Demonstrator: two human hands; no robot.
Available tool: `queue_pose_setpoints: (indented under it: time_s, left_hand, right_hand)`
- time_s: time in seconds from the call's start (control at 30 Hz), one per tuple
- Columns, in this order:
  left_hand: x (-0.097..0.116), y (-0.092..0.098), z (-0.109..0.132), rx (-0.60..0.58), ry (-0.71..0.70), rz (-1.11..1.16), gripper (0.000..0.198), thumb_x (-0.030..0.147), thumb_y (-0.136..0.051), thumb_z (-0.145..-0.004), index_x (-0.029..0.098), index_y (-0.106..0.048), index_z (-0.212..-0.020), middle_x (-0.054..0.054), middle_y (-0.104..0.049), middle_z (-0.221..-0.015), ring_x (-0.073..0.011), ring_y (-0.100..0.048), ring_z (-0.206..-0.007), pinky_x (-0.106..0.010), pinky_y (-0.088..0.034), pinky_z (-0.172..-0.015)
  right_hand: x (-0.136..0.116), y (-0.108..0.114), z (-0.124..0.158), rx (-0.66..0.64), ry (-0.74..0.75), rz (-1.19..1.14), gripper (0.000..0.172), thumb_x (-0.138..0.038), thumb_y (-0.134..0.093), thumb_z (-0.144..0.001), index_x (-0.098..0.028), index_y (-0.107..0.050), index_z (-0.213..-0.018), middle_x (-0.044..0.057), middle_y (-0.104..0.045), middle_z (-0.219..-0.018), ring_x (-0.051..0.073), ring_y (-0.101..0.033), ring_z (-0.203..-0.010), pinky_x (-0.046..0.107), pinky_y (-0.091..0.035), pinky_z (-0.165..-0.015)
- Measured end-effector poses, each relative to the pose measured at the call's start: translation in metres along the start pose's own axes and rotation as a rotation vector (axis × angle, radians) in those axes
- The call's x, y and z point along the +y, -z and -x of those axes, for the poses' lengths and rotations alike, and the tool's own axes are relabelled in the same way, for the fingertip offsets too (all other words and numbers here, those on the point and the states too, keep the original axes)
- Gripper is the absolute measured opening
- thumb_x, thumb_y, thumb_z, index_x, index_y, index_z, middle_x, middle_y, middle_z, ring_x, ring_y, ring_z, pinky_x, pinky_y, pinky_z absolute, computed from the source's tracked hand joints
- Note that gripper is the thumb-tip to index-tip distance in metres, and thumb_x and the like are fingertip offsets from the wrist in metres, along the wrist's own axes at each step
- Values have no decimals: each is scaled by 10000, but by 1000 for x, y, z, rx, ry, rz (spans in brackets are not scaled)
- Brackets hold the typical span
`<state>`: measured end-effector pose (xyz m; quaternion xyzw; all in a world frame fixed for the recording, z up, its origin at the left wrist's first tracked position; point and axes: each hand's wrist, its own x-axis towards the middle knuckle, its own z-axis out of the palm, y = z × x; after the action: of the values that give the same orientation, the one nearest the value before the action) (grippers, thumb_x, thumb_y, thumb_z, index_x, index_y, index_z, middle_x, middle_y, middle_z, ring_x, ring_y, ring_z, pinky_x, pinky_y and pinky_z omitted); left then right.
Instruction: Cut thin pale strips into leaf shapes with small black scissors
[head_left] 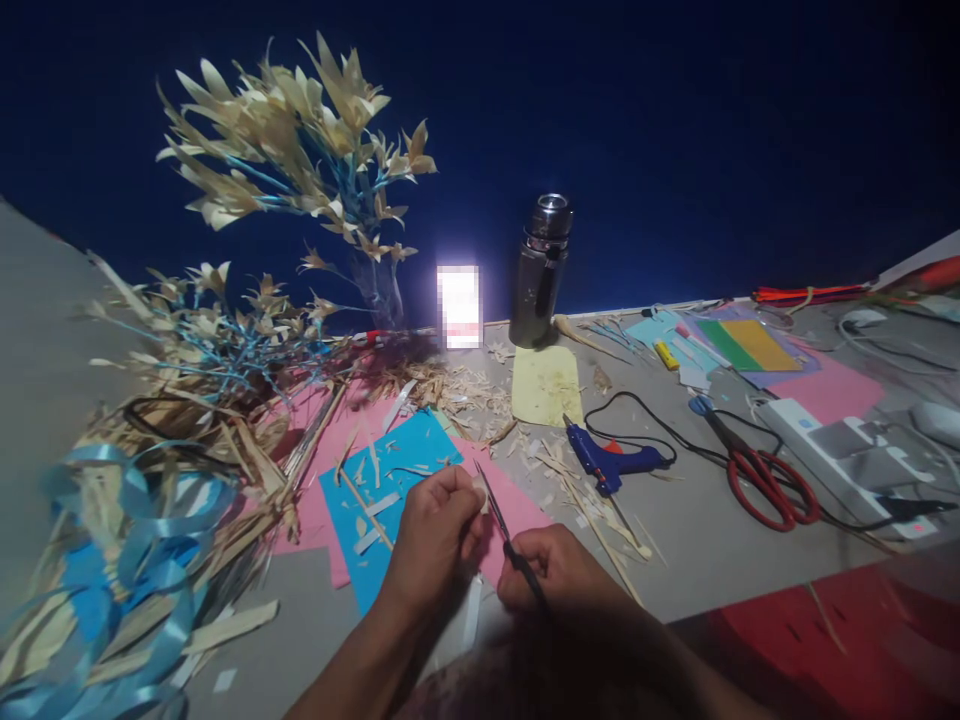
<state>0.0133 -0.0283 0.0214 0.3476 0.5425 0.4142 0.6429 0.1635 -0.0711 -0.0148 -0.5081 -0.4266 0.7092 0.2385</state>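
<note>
My L hand [439, 530] and R hand [544, 570] are going bare, fingers & wrists incl. My L forearm [360, 640] is showing bare too, tapering twd the wrist, widening twd the btm edge. My R forearm [637, 640] is looking bare as well, partly sinking into shadow. A dark blur [480, 695] is filling btm ctr; can't tell if it's clothing or shade.

One head-worn camera looks forward and down from above the forearms [375, 640], close over the hands [439, 525], which sit low and central; its wide view runs across the counter [697, 555] to the dark blue wall [675, 150] behind.
</note>
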Motion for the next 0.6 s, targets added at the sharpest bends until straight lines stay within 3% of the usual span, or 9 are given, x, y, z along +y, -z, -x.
queue_pose_setpoints:
  time_s: [0.23, 0.6]
  left_hand:
    - [4, -2, 2, 26, 2, 7, 225, 290, -647, -635, 210, -473, -517, 60, -455, -344, -55, -319, -303, -185, -210, -361]
    - [-7, 2, -2, -68, -8, 84, 229, 297, -631, -719, 210, -486, -565, 67, -440, -358, -61, -291, -321, -205, -213, -382]
  right_hand:
    - [0, -1, 0, -2, -13, -2, 205, -237, -661, -676, -184, -514, -543, -57, -481, -463, 83, -401, -447, 206, -217, -428]
    - [2, -2, -3, -11, 5, 2, 181, -243, -639, -642, -174, -529, -517, -55, -438, -457, 79, -346, -457, 212, -215, -435]
